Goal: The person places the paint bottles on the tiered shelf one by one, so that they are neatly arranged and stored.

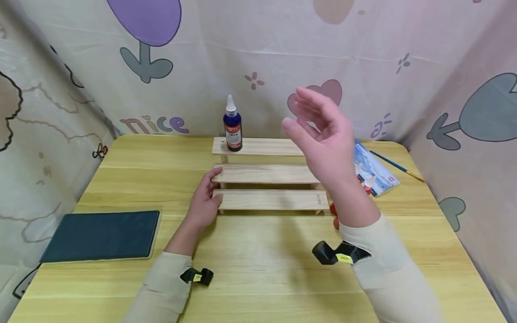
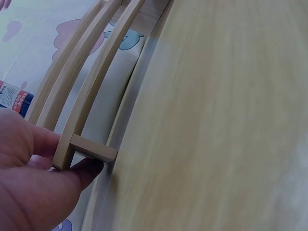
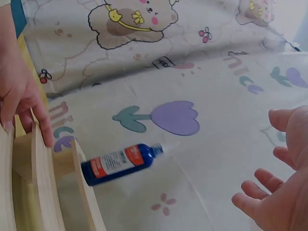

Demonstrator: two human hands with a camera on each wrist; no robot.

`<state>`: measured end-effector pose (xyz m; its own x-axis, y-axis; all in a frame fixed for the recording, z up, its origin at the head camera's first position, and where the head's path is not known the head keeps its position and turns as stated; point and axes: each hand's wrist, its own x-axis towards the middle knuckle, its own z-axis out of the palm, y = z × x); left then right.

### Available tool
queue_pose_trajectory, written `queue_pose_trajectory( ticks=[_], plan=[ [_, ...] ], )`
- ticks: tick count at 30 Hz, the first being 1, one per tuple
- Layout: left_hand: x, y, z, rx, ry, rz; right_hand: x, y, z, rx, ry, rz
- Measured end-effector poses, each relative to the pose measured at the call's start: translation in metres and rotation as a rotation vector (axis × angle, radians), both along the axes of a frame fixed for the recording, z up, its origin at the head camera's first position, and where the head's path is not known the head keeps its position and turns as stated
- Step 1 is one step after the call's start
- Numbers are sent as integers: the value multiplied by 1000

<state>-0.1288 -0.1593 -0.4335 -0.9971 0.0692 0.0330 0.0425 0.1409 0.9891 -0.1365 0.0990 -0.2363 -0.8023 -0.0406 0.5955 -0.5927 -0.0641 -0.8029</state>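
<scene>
A three-tier wooden rack [image 1: 266,173] of pale slats stands on the table. At its left end my left hand [image 1: 204,199] grips the lower slats; in the left wrist view the thumb and fingers [image 2: 89,169] curl round the end of the front slat [image 2: 94,86] beside its short support. My right hand [image 1: 325,134] is raised above the rack's right side, fingers loosely spread with nothing in them, and it hides that end of the upper slats. On the top slat's left end a dark blue bottle [image 1: 233,130] with a white pointed nozzle and a red-and-white label stands upright.
A dark flat tablet-like slab [image 1: 102,235] lies at the table's left. Behind my right forearm are small red bottles with white tips [image 1: 369,184], partly hidden, a blue-covered booklet [image 1: 377,172] and a paintbrush [image 1: 397,166]. A printed cloth [image 1: 226,54] hangs behind the table.
</scene>
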Motion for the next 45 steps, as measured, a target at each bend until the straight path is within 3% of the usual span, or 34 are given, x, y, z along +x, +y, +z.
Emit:
queue_pose_trajectory(
  ticks=[12, 22, 33, 45],
  plan=[
    [0, 1, 0, 11, -20, 8, 30, 56, -7, -111, -22, -99],
    [0, 2, 3, 18, -28, 2, 51, 93, -15, -62, 8, -164],
    [-1, 0, 0, 19, -17, 6, 74, 126, -30, -2, -134, -272],
    [0, 2, 1, 27, -20, 7, 90, 143, -69, 30, -320, -342]
  ],
)
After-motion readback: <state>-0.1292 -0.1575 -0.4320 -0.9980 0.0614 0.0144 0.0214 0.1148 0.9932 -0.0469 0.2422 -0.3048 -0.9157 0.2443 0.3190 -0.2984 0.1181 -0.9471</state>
